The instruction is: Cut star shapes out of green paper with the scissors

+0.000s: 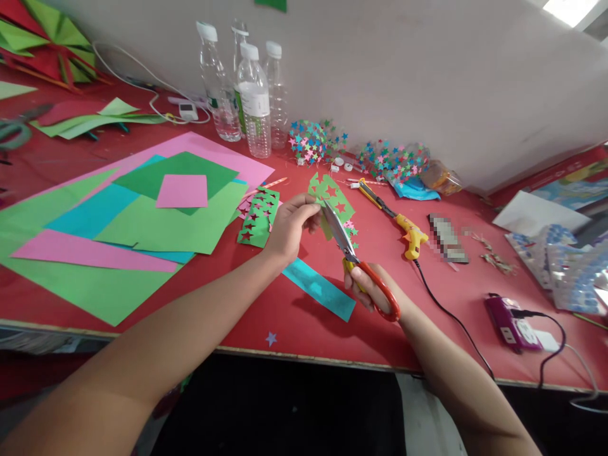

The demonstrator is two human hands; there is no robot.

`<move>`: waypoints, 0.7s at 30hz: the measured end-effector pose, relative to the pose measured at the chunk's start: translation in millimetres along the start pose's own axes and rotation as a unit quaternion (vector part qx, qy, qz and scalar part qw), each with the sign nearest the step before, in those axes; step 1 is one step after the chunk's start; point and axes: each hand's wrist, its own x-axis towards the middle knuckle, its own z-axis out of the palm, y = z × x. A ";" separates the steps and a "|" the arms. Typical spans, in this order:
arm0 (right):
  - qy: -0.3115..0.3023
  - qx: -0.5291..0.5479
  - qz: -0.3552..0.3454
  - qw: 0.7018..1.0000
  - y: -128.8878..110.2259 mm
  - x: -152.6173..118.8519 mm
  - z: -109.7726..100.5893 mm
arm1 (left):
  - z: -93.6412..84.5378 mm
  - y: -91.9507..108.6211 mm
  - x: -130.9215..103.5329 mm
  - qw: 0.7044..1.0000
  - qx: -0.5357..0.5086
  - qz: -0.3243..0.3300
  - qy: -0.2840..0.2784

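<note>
While curled, right grip [365, 282] around scissors [346, 244].

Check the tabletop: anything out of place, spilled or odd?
Two small things. A lone bluish star lies near the front edge of the table, away from the clustered stars at the back. Right of the yellow glue gun, small pale scraps lie scattered, like litter. No liquid spill shows.

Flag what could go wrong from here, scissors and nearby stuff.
1. The scissors point at the left hand, tips close to its fingers; a slip could nick them.
2. The glue gun has a cord running near the right forearm, which might snag it.
3. The loose star near the front edge could get brushed off.
</note>
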 end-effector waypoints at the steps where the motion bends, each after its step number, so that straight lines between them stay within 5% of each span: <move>1: -0.001 0.001 -0.001 1.000 0.4 0.2 -0.2 | 0.1 0.2 -0.1 1.000 0.000 0.002 -0.002; 21: 0.021 0.018 0.048 0.998 -7.0 1.6 2.8 | -2.3 -5.1 0.3 0.999 0.027 0.029 -0.018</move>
